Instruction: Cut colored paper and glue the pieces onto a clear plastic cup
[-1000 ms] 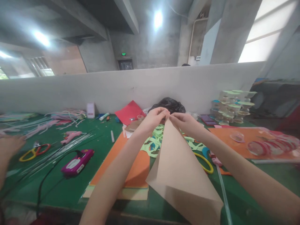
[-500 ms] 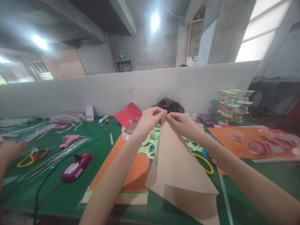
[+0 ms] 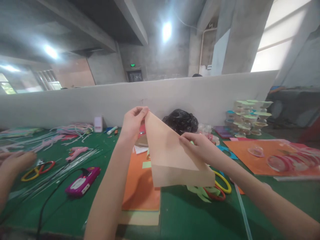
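Observation:
A sheet of beige paper, folded along a slanting upper edge, hangs above the table between my hands. At its top left corner, my left hand pinches the point of the fold. Partway down the slanted edge, my right hand grips the same paper between thumb and fingers. Beneath the sheet lie orange paper and cut green paper strips, partly covered. The yellow handle of a pair of scissors shows beside the sheet's lower right, with a red handle below it.
On the left lie a purple device with a black cable, a pink glue gun and yellow-and-red scissors. Another person's hand is at the left edge. A black plastic bag sits by the wall; stacked cups stand right.
The paper has been lifted and turned, its lower edge rising off the table. My left hand has moved left and up; my right hand has slid down along the edge, apart from the left.

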`<state>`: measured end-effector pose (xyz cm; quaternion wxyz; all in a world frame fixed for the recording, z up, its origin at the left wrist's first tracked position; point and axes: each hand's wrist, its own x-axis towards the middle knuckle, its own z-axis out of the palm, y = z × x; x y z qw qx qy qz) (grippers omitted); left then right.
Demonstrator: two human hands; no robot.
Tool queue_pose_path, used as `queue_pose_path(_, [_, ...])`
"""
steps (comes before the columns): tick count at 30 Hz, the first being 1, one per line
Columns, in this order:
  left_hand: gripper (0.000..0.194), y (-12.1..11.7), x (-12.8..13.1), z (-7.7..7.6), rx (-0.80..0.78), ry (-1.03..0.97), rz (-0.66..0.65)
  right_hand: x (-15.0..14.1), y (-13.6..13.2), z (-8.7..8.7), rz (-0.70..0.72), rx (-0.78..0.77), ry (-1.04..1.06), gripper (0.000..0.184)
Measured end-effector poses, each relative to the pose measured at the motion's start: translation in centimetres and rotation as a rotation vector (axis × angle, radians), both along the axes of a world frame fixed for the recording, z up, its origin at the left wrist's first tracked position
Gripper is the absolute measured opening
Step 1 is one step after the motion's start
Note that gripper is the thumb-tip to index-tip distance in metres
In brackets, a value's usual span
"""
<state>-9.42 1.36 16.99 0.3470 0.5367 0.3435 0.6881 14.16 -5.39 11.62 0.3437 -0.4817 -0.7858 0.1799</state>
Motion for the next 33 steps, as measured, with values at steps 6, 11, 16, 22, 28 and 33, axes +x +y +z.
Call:
queue_pose_path(6, [0.048, 0.2, -1.2, 0.3, 0.022, -0.034, 0.051, 2.1, -0.6, -1.4, -0.046, -0.023, -0.063, 0.043])
queue_pose_path(11, [0.048, 0.3, -0.8, 0.1, 0.014, -0.017, 0.065, 3.9, -0.5, -2.4, -0.081, 0.009, -0.028, 0.046])
queue_pose_path(16, [0.043, 0.8, -1.9, 0.0, 0.046, -0.032, 0.121, 5.4, -0.3, -3.6, -0.101, -0.004, 0.048, 0.046])
queue_pose_path(22, [0.042, 1.3, -2.0, -0.2, 0.046, -0.026, 0.116, 6.3, -0.6, -4.7, -0.166, 0.004, 0.139, 0.050])
queue_pose_path(28, [0.041, 1.4, -1.5, -0.6, 0.053, 0.016, 0.127, 6.4, -0.5, -6.1, -0.210, -0.048, 0.203, 0.059])
queue_pose_path(33, [0.040, 1.8, -0.9, -0.9, -0.010, 0.053, 0.124, 6.7, -0.4, -6.7, -0.212, -0.106, 0.270, 0.063])
